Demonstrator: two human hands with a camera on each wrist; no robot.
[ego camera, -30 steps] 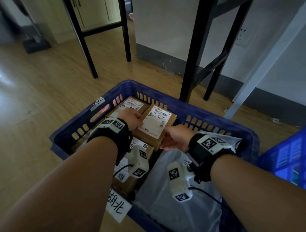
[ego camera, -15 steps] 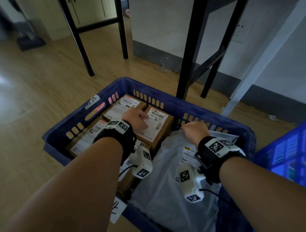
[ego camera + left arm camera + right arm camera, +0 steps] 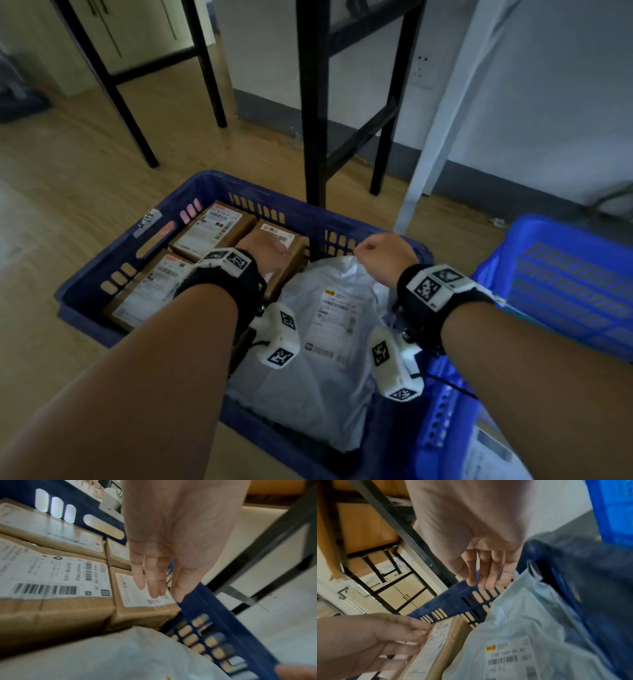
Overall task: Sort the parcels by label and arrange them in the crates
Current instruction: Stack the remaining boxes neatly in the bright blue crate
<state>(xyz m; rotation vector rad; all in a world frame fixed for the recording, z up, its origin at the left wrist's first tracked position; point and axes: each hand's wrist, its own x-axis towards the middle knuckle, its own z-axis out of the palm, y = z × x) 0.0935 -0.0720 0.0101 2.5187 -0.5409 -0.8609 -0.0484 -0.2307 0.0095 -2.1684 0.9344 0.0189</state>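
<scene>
A dark blue crate (image 3: 102, 263) on the floor holds several brown labelled boxes on its left side and a pale grey poly mailer (image 3: 325, 383) on its right. My left hand (image 3: 267, 255) lies flat on the back-middle box (image 3: 296, 263). Its straight fingers (image 3: 154, 585) touch that box's label (image 3: 142, 597). My right hand (image 3: 383, 255) hovers at the crate's far wall, over the mailer's top edge. In the right wrist view its fingers (image 3: 484, 577) hang fairly straight and hold nothing, with the mailer (image 3: 530, 615) just below.
Two more labelled boxes (image 3: 212, 229) (image 3: 150, 291) fill the crate's left side. A brighter blue crate (image 3: 565, 284) stands to the right, another (image 3: 445, 411) at the near right. Black table legs (image 3: 315, 137) and a white leg (image 3: 445, 120) rise just behind the crate.
My right hand let go of the back-middle box and moved right to the mailer's far edge. The box now lies down in the back row, and my left hand stays on it.
</scene>
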